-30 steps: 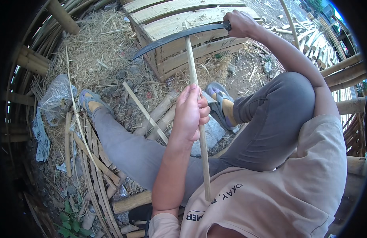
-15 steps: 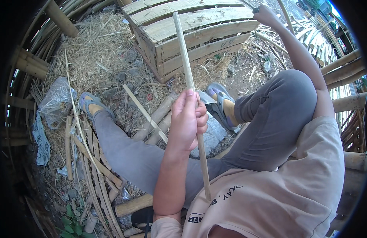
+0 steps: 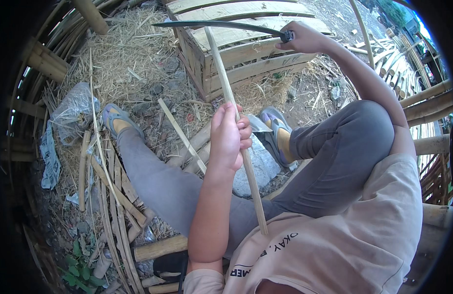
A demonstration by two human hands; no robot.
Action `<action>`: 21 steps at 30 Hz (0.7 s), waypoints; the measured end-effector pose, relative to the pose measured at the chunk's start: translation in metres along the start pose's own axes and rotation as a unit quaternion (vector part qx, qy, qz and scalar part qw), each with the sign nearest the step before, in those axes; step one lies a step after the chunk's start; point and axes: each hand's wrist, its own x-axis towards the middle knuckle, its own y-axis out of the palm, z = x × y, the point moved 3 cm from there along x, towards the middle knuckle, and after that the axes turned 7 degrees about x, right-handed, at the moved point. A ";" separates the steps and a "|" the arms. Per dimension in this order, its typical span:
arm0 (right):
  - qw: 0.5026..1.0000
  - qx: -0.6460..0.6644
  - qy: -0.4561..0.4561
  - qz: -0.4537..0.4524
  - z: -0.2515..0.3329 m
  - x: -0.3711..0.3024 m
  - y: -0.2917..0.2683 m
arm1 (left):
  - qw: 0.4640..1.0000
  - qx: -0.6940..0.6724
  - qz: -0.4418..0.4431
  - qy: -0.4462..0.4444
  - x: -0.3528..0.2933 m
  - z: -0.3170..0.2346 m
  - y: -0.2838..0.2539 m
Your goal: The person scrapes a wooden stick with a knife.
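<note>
My left hand (image 3: 230,137) is closed round the middle of a pale bamboo stick (image 3: 219,68), which slants up and away from my shirt front. Gripped in my right hand (image 3: 305,38) is the handle of a machete (image 3: 226,24) with a long, dark, slightly curved blade. That blade stretches leftward across the stick's far end; I cannot tell whether the two touch. Beyond both hands stands a slatted wooden crate (image 3: 261,56). Below my left hand lies a grey stone block (image 3: 256,169), partly hidden by the stick and my hand.
A bamboo strip (image 3: 180,130) lies between my feet. Several bamboo lengths (image 3: 116,215) rest left of my leg, near a clear plastic bag (image 3: 75,112). Straw (image 3: 133,54) covers the ground. Cut bamboo poles (image 3: 390,71) are piled at the far right.
My right hand has swung in leftward and down from the far right, bringing the machete blade across the stick's far end. My left hand keeps its grip; the view has shifted slightly.
</note>
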 end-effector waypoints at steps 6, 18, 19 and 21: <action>0.992 -0.048 -0.106 0.054 0.044 -0.009 0.025 | 0.998 0.060 -0.023 0.013 0.018 0.007 0.005; 0.985 -0.103 -0.103 0.089 0.060 -0.015 0.052 | 0.946 0.287 -0.108 0.105 0.040 0.031 0.008; 0.986 -0.115 -0.095 0.072 0.055 -0.010 0.054 | 0.943 0.296 -0.108 0.104 0.043 0.034 0.007; 0.987 -0.123 -0.088 0.056 0.051 -0.006 0.058 | 0.917 0.349 -0.132 0.144 0.048 0.038 0.004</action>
